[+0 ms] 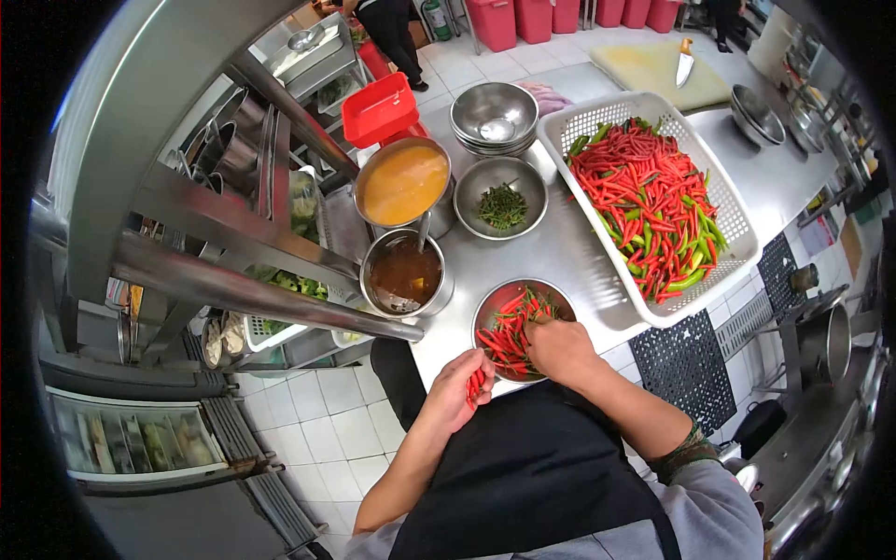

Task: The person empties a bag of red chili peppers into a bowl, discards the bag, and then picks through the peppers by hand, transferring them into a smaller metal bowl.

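Note:
My left hand (455, 392) is closed around a few red chilies (476, 384), just off the near left rim of a steel bowl (567, 301). More red chilies (506, 343), some with green stems, lie inside that bowl. Reaching in from the right, my right hand (558, 349) has its fingers curled down among them; the fingertips are hidden. Behind stands a steel bowl (467, 207) with a small heap of green stems (502, 206). To the right, a white perforated basket (735, 210) holds a large pile of red and green chilies (644, 196).
On the left are a pot of orange liquid (403, 185) and a pot of dark brown liquid (404, 273). Stacked bowls (495, 112) sit farther back. A knife (685, 65) rests on a cutting board (644, 70). A metal shelf rail (271, 287) juts in from the left.

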`<state>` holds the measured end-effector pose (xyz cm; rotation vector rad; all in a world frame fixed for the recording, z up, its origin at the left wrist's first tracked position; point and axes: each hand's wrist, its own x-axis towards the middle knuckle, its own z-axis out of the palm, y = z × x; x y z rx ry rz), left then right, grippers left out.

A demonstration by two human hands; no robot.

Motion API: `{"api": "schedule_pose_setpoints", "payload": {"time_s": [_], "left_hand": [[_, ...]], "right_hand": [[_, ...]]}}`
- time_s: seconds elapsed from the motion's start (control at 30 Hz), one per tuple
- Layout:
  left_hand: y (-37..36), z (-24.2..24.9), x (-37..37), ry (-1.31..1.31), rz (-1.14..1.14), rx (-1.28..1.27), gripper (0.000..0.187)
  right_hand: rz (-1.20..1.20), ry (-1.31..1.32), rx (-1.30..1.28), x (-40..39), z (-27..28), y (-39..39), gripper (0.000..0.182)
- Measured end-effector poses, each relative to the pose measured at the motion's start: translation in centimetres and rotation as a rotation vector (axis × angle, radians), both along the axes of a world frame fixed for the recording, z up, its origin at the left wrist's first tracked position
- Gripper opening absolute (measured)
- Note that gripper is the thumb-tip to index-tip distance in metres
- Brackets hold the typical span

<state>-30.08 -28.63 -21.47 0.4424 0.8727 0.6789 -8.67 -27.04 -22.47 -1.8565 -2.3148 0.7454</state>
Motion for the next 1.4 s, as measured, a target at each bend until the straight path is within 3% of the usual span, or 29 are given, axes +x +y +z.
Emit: {"api": "schedule_pose_setpoints", "payload": {"time_s": [0.17, 0.23, 0.37, 0.47, 0.73, 0.83, 0.93, 1.03, 1.1, 1.13, 1.17, 1.27, 1.3, 1.4], "left_hand": [[0.7, 0.4, 1.3, 0.078, 0.010, -0.006, 0.023], [1.0, 0.4, 1.6, 0.108, -0.008, 0.029, 0.021], [2.5, 1.1, 1.8, 0.362, -0.191, 0.269, 0.024], [3.1, 0.9, 2.6, 0.736, -0.339, 0.747, 0.023], [2.6, 0.9, 2.2, 0.522, -0.746, 0.647, 0.022], [2.1, 1.0, 2.4, 0.444, -0.705, 0.650, 0.023], [1.7, 1.7, 2.3, 0.359, -0.586, 0.329, 0.024], [1.0, 1.0, 2.5, 0.473, -0.513, 0.574, 0.021], [0.4, 0.0, 2.4, 0.521, -0.480, 0.631, 0.017], [0.2, -0.2, 2.5, 0.496, -0.440, 0.496, 0.017], [-0.1, -0.1, 2.6, 0.471, -0.400, 0.361, 0.017], [-0.2, -0.8, 1.7, 0.308, -0.296, 0.098, 0.017], [0.0, -1.0, 1.4, 0.236, -0.261, 0.039, 0.017], [0.0, -0.7, 0.3, -0.001, -0.133, 0.010, 0.019]], "right_hand": [[0.063, -0.063, -0.039, 0.1, -0.8, -0.1, 0.021], [0.032, -0.010, 0.033, 0.8, 0.0, -0.1, 0.015], [0.126, 0.116, 0.118, 2.3, 3.4, -0.1, 0.011], [0.258, 0.237, 0.008, 3.2, 5.9, -0.1, 0.015], [0.272, 0.556, -0.134, 5.0, 5.1, 0.0, 0.010], [0.217, 0.640, -0.257, 5.0, 5.1, 0.2, 0.010], [0.099, 0.885, -0.403, 4.4, 2.6, 0.2, 0.010], [-0.013, 1.128, -0.554, 3.5, 0.1, -0.3, 0.010], [0.012, 0.928, -0.320, 3.0, 1.4, -1.0, 0.010], [0.024, 0.828, -0.204, 2.6, 2.1, -1.2, 0.011], [0.093, 0.730, 0.133, 1.9, 2.2, -1.5, 0.009], [-0.059, 0.573, 0.285, 0.6, 2.2, -1.3, 0.011], [-0.101, 0.444, 0.215, 0.8, 1.6, -0.7, 0.011], [-0.172, 0.355, 0.313, 0.5, 0.9, 0.7, 0.014]]}}
